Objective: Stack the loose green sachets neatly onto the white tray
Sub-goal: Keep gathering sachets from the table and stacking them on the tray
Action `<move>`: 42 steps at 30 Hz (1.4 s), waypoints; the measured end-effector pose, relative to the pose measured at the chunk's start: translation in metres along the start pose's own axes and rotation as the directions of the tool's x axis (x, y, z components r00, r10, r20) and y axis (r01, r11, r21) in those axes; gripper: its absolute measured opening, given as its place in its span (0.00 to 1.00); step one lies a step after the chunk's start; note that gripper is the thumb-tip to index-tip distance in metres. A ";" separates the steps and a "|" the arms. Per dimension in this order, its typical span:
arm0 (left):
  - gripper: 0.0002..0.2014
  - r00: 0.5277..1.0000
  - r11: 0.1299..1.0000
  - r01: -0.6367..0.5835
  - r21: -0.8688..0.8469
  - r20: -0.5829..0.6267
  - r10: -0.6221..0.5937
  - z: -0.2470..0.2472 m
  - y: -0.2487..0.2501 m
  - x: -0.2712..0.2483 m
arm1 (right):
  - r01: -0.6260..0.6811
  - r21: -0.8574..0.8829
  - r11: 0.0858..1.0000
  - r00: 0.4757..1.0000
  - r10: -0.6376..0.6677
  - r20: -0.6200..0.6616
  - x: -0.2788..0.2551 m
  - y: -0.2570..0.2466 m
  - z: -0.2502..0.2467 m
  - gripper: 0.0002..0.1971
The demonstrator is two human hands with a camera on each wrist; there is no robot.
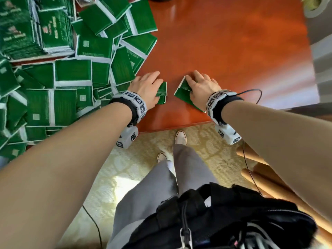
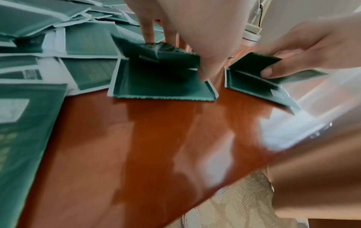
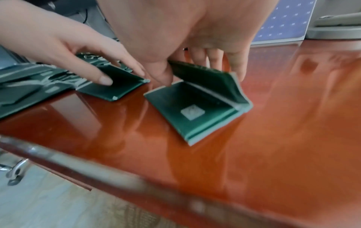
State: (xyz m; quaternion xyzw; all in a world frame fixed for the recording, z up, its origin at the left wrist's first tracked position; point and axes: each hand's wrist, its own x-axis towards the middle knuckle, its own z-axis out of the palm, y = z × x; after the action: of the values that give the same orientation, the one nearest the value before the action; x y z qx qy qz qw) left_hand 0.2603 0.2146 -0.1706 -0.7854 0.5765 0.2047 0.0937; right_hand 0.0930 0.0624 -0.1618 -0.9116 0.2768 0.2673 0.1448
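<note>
A big loose heap of green sachets (image 1: 68,83) with white edges covers the left of the glossy red-brown table (image 1: 224,42). Neater stacks (image 1: 27,29) stand at the far left; I cannot make out a white tray under them. My left hand (image 1: 149,87) grips a small bunch of sachets (image 2: 164,72) at the heap's right edge, thumb near, fingers far, the top ones lifted. Close to its right, my right hand (image 1: 199,85) pinches a tilted sachet (image 3: 205,75) above another sachet (image 3: 191,114) that lies flat on the wood.
The table's front edge (image 1: 172,126) runs just behind my wrists, with patterned floor and my shoes below. A grey pot (image 1: 316,8) stands at the far right corner. Wooden chair rails (image 1: 260,169) and a black bag (image 1: 233,212) are low on the right.
</note>
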 end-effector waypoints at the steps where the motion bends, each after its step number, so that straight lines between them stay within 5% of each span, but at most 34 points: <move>1: 0.34 1.000 1.000 -0.010 0.015 -0.010 0.010 0.009 0.000 -0.004 | -0.020 0.007 1.000 1.000 0.021 -0.008 -0.004 -0.001 0.012 0.34; 9: 0.43 0.988 0.993 -0.055 0.101 -0.135 0.069 0.070 0.006 -0.035 | 0.013 -0.006 1.000 0.965 -0.014 -0.260 -0.030 -0.017 0.089 0.43; 23: 0.56 0.971 0.994 -0.024 0.106 -0.235 0.049 0.098 0.023 -0.064 | 0.114 -0.160 0.981 0.930 -0.162 -0.330 -0.050 -0.032 0.115 0.55; 33: 0.44 0.926 0.995 0.100 0.002 -0.367 -0.093 0.144 0.082 -0.111 | 0.080 -0.191 0.978 0.894 -0.155 -0.421 -0.080 -0.037 0.151 0.48; 37: 0.39 0.930 0.988 0.120 -0.100 -0.336 -0.147 0.125 0.087 -0.113 | 0.148 -0.164 0.975 0.912 -0.199 -0.360 -0.097 -0.033 0.145 0.47; 42: 0.38 0.970 0.994 0.112 -0.006 -0.215 -0.111 0.067 0.086 -0.139 | 0.153 -0.184 0.971 0.952 -0.195 -0.237 -0.132 -0.029 0.101 0.45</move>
State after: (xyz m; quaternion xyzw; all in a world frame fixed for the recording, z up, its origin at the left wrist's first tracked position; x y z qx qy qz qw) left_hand 0.1296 0.3336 -0.1635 -0.8338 0.5388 0.1114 0.0445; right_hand -0.0246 0.1838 -0.1659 -0.9679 0.1885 0.1565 0.0562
